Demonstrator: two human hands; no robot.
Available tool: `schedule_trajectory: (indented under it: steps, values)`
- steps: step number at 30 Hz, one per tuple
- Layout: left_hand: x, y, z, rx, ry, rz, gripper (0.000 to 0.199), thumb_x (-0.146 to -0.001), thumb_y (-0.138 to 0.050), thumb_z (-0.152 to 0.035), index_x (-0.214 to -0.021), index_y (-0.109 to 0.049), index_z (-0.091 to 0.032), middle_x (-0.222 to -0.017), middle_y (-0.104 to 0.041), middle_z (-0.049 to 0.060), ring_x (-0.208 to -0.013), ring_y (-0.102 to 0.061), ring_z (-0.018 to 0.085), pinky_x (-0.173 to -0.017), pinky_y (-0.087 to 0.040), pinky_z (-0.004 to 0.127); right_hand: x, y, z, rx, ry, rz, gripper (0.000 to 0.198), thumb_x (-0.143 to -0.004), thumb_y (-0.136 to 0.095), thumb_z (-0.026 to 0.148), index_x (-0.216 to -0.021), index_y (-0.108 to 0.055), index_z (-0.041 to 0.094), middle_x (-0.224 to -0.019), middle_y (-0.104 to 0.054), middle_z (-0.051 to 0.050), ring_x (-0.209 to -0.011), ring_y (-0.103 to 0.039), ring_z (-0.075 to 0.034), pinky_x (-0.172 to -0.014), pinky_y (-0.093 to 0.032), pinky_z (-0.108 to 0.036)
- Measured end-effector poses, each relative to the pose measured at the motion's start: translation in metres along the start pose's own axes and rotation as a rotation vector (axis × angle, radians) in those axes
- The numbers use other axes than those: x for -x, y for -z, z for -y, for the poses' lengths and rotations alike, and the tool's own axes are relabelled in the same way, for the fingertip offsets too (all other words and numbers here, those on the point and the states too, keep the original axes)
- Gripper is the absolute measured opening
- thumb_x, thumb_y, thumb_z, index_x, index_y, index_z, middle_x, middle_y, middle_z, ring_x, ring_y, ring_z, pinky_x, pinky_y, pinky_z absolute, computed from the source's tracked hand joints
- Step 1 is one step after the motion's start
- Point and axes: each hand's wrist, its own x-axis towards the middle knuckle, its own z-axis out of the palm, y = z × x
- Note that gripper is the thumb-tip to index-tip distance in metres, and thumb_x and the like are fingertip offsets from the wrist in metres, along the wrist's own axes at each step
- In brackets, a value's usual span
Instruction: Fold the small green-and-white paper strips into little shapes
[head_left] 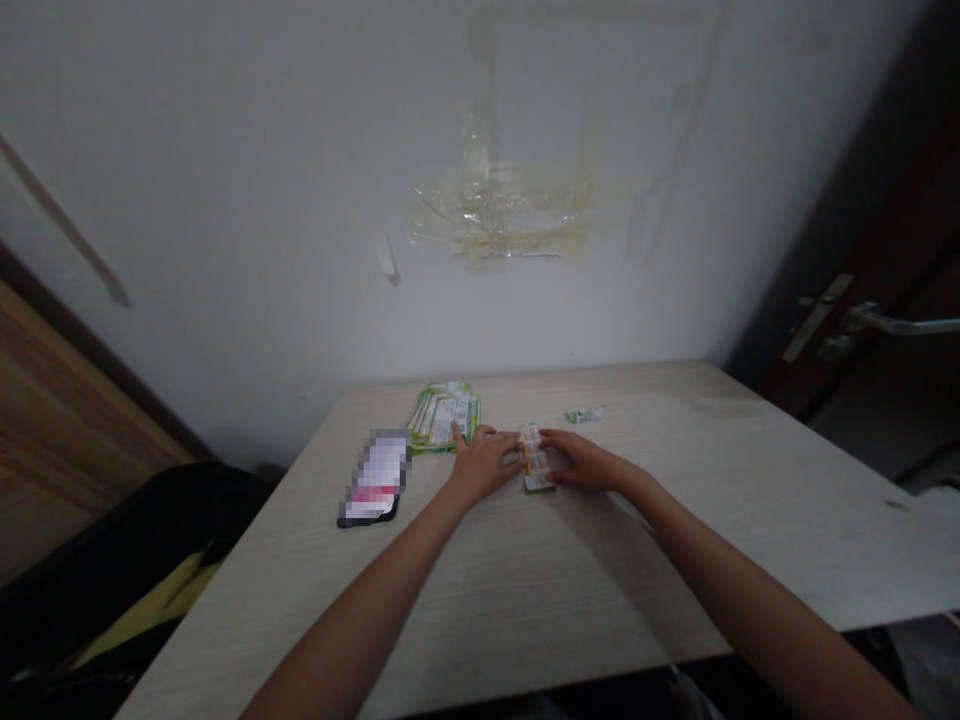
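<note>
A small printed strip, orange and white with rows of markings and a green lower end, lies on the table between my two hands. My left hand rests at the strip's left edge, open, with its fingers spread and palm down. From the other side, my right hand touches the strip's right edge, its thumb and fingers apart on the surface. Close behind my left hand is a fanned stack of green and white printed packets; the outer fingers of that hand overlap its near right corner.
Left of my hands lies a phone with a blurred-out screen. A torn green and white scrap sits behind my right hand. The pale wooden table meets a wall with old tape. A dark door with a metal handle stands at right.
</note>
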Motion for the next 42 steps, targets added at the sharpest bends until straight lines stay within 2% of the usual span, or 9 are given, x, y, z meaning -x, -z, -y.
schedule_trajectory:
  steps: [11,16,19,23,28,32,36,42]
  values:
    - [0.002,-0.003,-0.001,-0.045,0.002,-0.011,0.035,-0.092,-0.052,-0.054,-0.123,-0.061,-0.041,-0.133,-0.064,-0.003,-0.128,-0.047,0.029,-0.107,0.011,0.079,0.003,-0.002,-0.01,-0.04,0.041,-0.004,0.066,-0.075,-0.077,0.038,-0.135,-0.055,0.022,-0.153,-0.041,-0.015,-0.141,-0.04,-0.031,-0.117,-0.032,-0.051]
    - [0.004,-0.007,0.002,-0.036,-0.027,-0.011,0.036,-0.094,-0.049,-0.053,-0.127,-0.058,-0.041,-0.138,-0.06,-0.003,-0.134,-0.043,0.03,-0.108,0.005,0.08,0.002,-0.003,-0.005,-0.04,0.087,-0.087,0.06,-0.074,-0.077,0.034,-0.13,-0.06,0.022,-0.146,-0.049,-0.015,-0.133,-0.049,-0.03,-0.114,-0.036,-0.051]
    - [0.005,-0.007,0.002,-0.045,-0.04,-0.017,0.035,-0.094,-0.049,-0.052,-0.126,-0.059,-0.042,-0.146,-0.053,-0.004,-0.138,-0.039,0.03,-0.109,0.004,0.08,0.002,-0.003,-0.002,-0.024,0.104,-0.118,0.054,-0.074,-0.077,0.031,-0.126,-0.064,0.023,-0.146,-0.05,-0.014,-0.133,-0.049,-0.029,-0.113,-0.036,-0.049]
    - [0.008,-0.006,0.001,-0.076,-0.044,-0.037,0.034,-0.092,-0.052,-0.052,-0.125,-0.06,-0.046,-0.153,-0.043,-0.004,-0.14,-0.035,0.031,-0.11,0.006,0.077,0.004,0.0,0.003,-0.003,0.147,-0.123,0.04,-0.077,-0.075,0.03,-0.116,-0.07,0.026,-0.149,-0.047,-0.01,-0.136,-0.045,-0.027,-0.114,-0.034,-0.047]
    - [0.008,-0.003,0.0,-0.054,0.003,-0.046,0.045,-0.092,-0.052,-0.054,-0.135,-0.051,-0.044,-0.155,-0.041,0.001,-0.14,-0.035,0.029,-0.113,0.003,0.073,0.004,0.003,0.008,0.016,0.167,-0.096,0.035,-0.081,-0.072,0.029,-0.116,-0.07,0.028,-0.14,-0.057,-0.008,-0.129,-0.052,-0.026,-0.111,-0.039,-0.047]
    - [0.007,-0.002,0.001,0.0,0.06,-0.088,0.035,-0.094,-0.05,-0.05,-0.124,-0.061,-0.037,-0.145,-0.051,0.003,-0.136,-0.041,0.026,-0.114,-0.002,0.071,0.001,0.004,0.01,0.117,0.125,-0.134,0.024,-0.09,-0.061,0.03,-0.11,-0.074,0.027,-0.125,-0.064,-0.009,-0.116,-0.058,-0.025,-0.103,-0.044,-0.043]
    - [0.007,-0.001,0.002,0.054,0.084,-0.119,0.025,-0.093,-0.054,-0.047,-0.103,-0.071,-0.032,-0.132,-0.061,0.001,-0.13,-0.047,0.026,-0.114,-0.002,0.071,0.001,0.002,0.014,0.243,0.079,-0.221,0.022,-0.09,-0.061,0.03,-0.105,-0.076,0.025,-0.106,-0.064,-0.012,-0.102,-0.059,-0.025,-0.092,-0.047,-0.042]
    - [0.007,0.0,0.002,0.088,0.075,-0.117,0.025,-0.085,-0.065,-0.052,-0.097,-0.072,-0.031,-0.13,-0.062,0.0,-0.131,-0.045,0.028,-0.113,0.0,0.073,0.0,-0.001,0.018,0.244,0.064,-0.227,0.021,-0.091,-0.061,0.031,-0.104,-0.076,0.023,-0.099,-0.062,-0.01,-0.092,-0.06,-0.021,-0.086,-0.048,-0.037]
